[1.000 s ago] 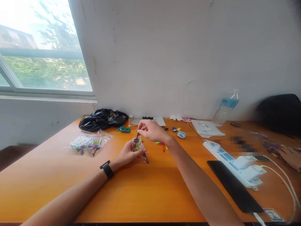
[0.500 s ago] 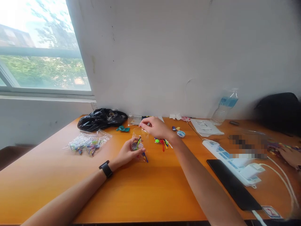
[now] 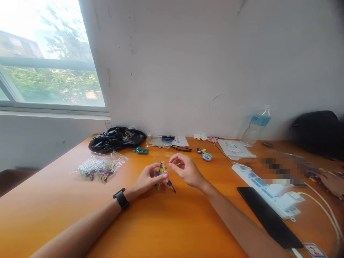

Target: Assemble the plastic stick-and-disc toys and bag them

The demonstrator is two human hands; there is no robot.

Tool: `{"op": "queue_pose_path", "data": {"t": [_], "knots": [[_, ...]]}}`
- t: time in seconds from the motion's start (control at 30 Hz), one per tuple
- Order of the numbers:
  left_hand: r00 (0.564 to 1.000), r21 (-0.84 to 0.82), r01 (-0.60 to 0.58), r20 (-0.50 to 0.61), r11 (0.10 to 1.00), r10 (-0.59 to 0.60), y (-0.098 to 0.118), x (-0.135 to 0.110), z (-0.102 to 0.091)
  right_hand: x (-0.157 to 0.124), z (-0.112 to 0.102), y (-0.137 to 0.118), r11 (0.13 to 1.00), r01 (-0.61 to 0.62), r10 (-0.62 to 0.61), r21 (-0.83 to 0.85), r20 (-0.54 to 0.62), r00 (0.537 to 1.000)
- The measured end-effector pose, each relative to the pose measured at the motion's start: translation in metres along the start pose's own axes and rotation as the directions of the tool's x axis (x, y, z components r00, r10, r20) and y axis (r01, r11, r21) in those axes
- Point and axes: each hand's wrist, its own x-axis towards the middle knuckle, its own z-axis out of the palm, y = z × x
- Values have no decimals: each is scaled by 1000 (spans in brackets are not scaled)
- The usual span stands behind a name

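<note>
Bundle [image 3: 162, 177] of bright sticks (left-hand [image 3: 147, 178] grip)

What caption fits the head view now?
Left hand holds a small clear bag of coloured picks; right hand beside it, above orange table.

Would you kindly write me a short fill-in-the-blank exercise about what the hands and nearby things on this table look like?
1. The left hand holds a small clear bag of colourful pieces; its wrist wears a ____ watch.
2. The right hand pinches a thin ____ stick.
3. The black plastic bag lies on the table against the ____.

Missing words: black; green; wall
</note>
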Motion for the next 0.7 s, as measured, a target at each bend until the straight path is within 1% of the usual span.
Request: {"op": "queue_pose_path", "data": {"t": [0.07,0.13,0.27,0.37,0.43,0.53,0.63,0.7], "knots": [[998,-10,30,48,1000,-29,3,-1,1,-3,0,6,999,-19,19,37,-15,1000],[999,22,25,42,999,-26,7,-2,1,-5,0,10,997,-20,24,77,-43,999],[997,137,-42,-65,990,51,14,-2,-2,-8,1,12,990,-17,38,139,-150,988],[984,192,-88,-136,977,115,17,-2,-3,-9,1,8,991,13,16,134,-218,976],[968,247,-126,-179,961,173,18,-2,-2,-10,0,4,993,30,-4,114,-218,976],[946,315,-173,-212,933,247,19,-2,-2,-12,1,1,996,36,-22,76,-177,984],[936,361,-181,-223,915,273,18,-1,-4,-13,3,0,998,47,-38,52,-174,984],[927,389,-178,-242,904,287,17,-1,-5,-14,3,-1,997,75,-69,29,-178,982]]}}
